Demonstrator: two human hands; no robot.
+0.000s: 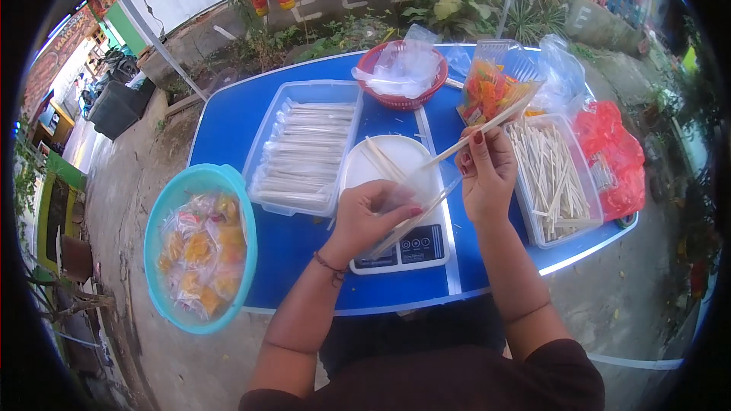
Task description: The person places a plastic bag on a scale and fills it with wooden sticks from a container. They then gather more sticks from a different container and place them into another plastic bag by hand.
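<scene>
Between thumb and fingers, my left hand [373,217] pinches a clear plastic sleeve [415,221], which slants across a white kitchen scale [438,259]. My right hand [487,171] is closed on pale wooden chopsticks [499,118], their lower end pointing down-left to the sleeve's mouth. A few more chopsticks [384,158] lie on the scale's round white top. Right of my right hand, a clear bin [537,242] holds many loose chopsticks [552,175]. Beyond my left hand, another clear bin [293,205] is filled with chopsticks packed in plastic sleeves [304,144].
A turquoise basin [156,259] of bagged orange snacks stands at the left. At the back of the blue table [228,125] are a red basket [435,91] with clear plastic and an orange-filled packet [487,95]. A red plastic bag [620,152] sits far right.
</scene>
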